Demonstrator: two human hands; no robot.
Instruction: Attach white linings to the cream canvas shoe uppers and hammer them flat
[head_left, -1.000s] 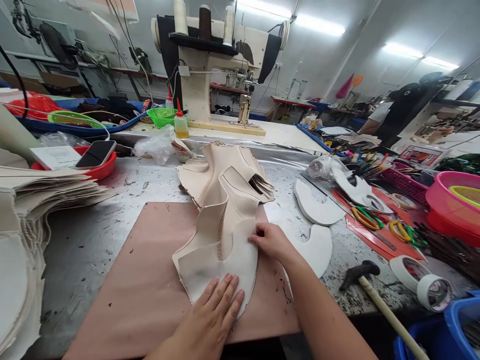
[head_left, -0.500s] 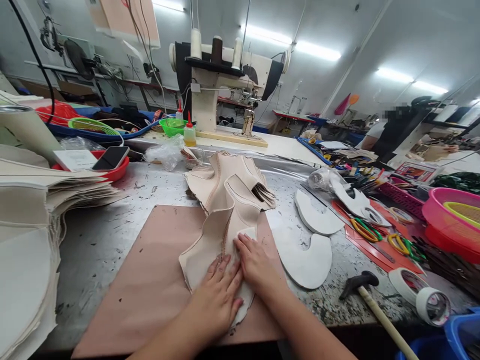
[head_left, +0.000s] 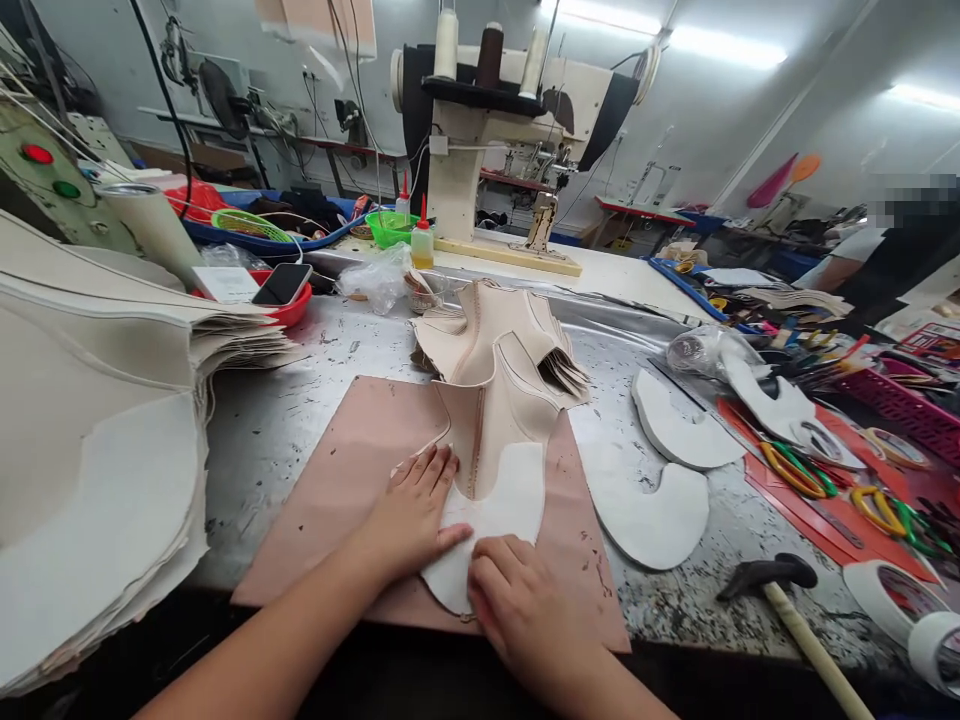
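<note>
A stitched beige shoe upper, with a white U-shaped backing piece along its near end, lies on a pinkish-brown sheet. My left hand rests flat over the upper's left side, fingers stretched out and thumb on the white backing. At the backing's lower right edge, my right hand has curled fingers closed on the rim; its fingertips are partly hidden. Behind this upper sits a stack of similar beige uppers.
Two loose white U-shaped pieces lie to the right, near a hammer, scissors and tape rolls. A tall pile of beige pieces stands at left. Behind the bench is a sewing machine; a person is at far right.
My right hand has drawn back toward me to the backing's lower edge and curled. My left hand has moved onto the upper's left side, uncovering the white backing. The view has turned slightly.
</note>
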